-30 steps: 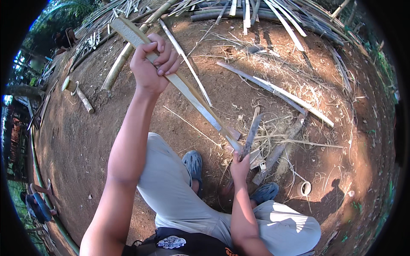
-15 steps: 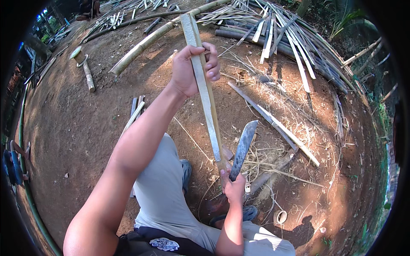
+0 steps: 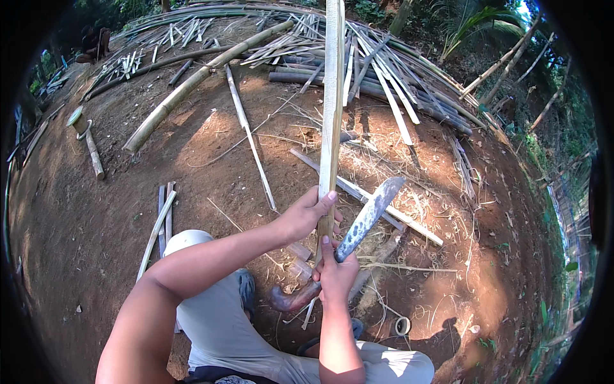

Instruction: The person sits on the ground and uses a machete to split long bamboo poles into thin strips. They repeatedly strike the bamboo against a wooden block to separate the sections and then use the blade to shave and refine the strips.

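Observation:
A long, pale split bamboo strip [image 3: 332, 109] stands nearly upright in front of me, its far end reaching the top of the view. My left hand [image 3: 310, 214] is closed round its lower part. Just below, my right hand [image 3: 336, 274] grips a machete, with the thumb also lying against the strip's lower end. The machete's dark, mottled blade [image 3: 371, 216] slants up to the right, apart from the strip. Its curved brown handle [image 3: 294, 298] sticks out to the left under my right hand.
Thick bamboo pole [image 3: 192, 96] lies at the back left. Piled bamboo strips [image 3: 390, 83] fill the back right. Split pieces [image 3: 166, 221] lie left of my knee, and others [image 3: 384, 208] on the right among shavings. A round ring-shaped piece [image 3: 402, 326] lies near my foot.
My left hand has slid down the strip to just above my right hand. The strip has swung more upright. The machete stays in my right hand, and its handle now shows.

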Available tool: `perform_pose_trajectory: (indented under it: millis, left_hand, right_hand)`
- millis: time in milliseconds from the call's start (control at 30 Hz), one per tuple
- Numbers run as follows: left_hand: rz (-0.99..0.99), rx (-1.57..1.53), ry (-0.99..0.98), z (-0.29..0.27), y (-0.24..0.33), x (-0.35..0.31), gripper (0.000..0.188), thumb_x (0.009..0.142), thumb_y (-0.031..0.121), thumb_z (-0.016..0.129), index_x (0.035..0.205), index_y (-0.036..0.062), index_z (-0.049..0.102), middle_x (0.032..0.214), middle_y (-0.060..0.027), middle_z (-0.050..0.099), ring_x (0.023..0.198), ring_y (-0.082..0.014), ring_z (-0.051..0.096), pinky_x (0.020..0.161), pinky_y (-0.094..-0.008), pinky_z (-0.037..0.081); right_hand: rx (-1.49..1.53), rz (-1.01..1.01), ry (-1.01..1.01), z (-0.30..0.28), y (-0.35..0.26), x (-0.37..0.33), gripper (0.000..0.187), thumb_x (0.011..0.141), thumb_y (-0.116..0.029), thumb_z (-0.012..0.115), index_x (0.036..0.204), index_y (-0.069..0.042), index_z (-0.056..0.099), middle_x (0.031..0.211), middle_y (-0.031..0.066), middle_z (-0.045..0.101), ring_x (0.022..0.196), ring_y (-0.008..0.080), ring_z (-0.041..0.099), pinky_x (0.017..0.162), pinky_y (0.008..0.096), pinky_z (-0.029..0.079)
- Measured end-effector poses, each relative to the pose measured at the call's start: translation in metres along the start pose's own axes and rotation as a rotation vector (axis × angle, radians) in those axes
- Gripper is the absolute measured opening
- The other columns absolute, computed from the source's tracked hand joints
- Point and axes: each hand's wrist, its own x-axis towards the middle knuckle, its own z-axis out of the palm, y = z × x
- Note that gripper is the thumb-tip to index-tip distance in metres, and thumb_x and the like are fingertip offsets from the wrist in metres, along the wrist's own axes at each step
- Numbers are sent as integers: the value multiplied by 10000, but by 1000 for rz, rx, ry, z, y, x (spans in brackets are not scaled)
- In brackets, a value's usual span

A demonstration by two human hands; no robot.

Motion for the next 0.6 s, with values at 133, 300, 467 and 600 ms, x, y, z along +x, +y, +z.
perform_pose_trajectory:
  millis: [133, 300, 467, 600]
  left_hand:
    - [40, -286, 54, 18, 2, 1, 461, 1054, 496, 274, 1168, 70, 409, 1065, -120, 558, 959, -216, 619, 912, -386, 522]
    - [133, -431, 104, 29, 10, -7, 389, 1070, 441, 293, 1072, 85, 452, 922, -71, 571, 935, -193, 608, 892, -359, 510]
    - [190, -311, 163, 21, 31, 1, 370, 1070, 431, 311, 1080, 89, 453, 825, -48, 556, 740, -182, 590, 702, -342, 527]
    - [115, -531, 68, 15, 47, -9, 371, 1070, 439, 290, 1076, 102, 447, 747, -38, 498, 504, -138, 481, 479, -286, 462]
  right_hand:
    - [40, -7, -58, 5, -33, 0, 298, 963, -149, 644, 1216, 1, 595, 579, -70, 399, 411, 33, 326, 358, 233, 308]
    - [37, 41, -168, 16, -63, -1, 338, 991, -193, 602, 1314, -101, 566, 616, -84, 386, 441, 32, 323, 393, 218, 307]
    - [-147, 19, -230, 4, -92, 6, 282, 1040, -304, 500, 1139, -55, 588, 630, -63, 356, 445, 41, 348, 369, 229, 333]
    - [-590, -343, -265, -23, -124, 11, 312, 1062, -304, 446, 992, -38, 593, 635, -20, 470, 472, 62, 437, 442, 265, 371]
